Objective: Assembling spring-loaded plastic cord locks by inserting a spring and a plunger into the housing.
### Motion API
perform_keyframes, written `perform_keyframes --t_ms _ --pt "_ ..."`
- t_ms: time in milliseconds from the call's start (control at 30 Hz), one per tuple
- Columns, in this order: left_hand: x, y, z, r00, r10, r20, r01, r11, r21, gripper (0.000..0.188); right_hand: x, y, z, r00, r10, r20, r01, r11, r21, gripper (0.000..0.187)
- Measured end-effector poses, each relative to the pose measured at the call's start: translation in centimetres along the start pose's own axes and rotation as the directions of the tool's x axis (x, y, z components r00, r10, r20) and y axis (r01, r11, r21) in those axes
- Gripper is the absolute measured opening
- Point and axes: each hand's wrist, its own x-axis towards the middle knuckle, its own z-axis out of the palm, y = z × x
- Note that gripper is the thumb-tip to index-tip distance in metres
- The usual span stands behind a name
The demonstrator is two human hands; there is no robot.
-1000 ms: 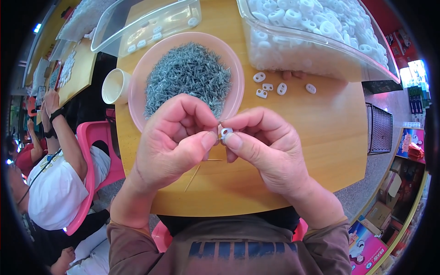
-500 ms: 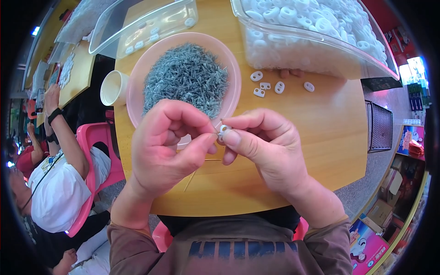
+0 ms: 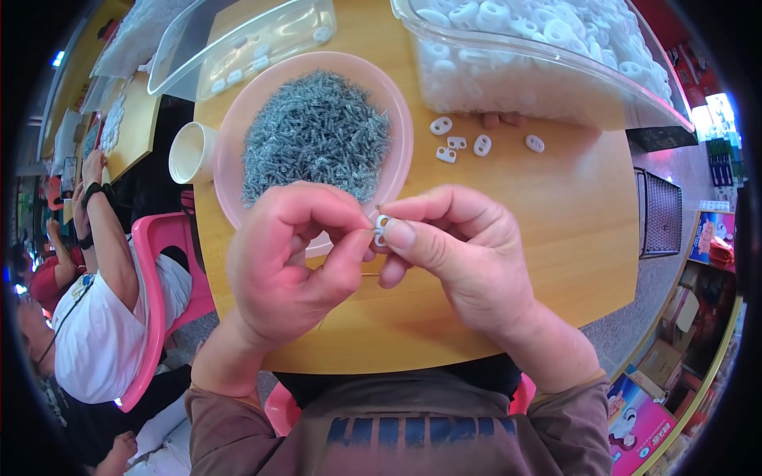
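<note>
Now, piece: just below the bowl, toward its right, both holes showing; a second ago you showed one.
Right hand: your thumb and finger pinch the piece.
Left hand: lower against the bowl than before, fingertips meeting the piece's left edge; whether they grip it, I cannot tell.

Springs in basin — cup left, tub right, loose pieces before tub.
</note>
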Motion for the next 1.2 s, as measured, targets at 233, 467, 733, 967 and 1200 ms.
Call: perform_keyframes --t_ms 233,467,733,967,1200 --pt "0.2 0.1 -0.6 0.971 0.219 0.096 -0.239 0.902 0.359 0.02 0.0 0.0 -0.1 0.996 0.081 0.028 -0.082 0.996 0.044 0.013" --pt "0.0 -0.6 -0.6 0.936 0.336 0.107 -0.352 0.865 0.357 0.026 0.0 0.0 -0.2 0.99 0.142 0.001 -0.141 0.985 0.095 0.013" --pt "0.0 -0.9 -0.5 0.942 0.333 0.05 -0.335 0.912 0.235 0.03 0.0 0.1 -0.1 0.995 0.1 0.021 -0.101 0.992 0.073 0.012" --pt "0.4 0.3 -1.5 0.994 0.077 0.077 -0.096 0.956 0.278 0.01 -0.1 0.2 0.1 0.999 0.032 0.016 -0.033 0.998 0.049 0.011" --pt "0.2 0.3 -1.0 0.995 0.02 0.102 -0.043 0.973 0.227 0.009 -0.4 0.2 0.3 1.0 0.0 -0.007 -0.001 0.999 -0.038 0.011"
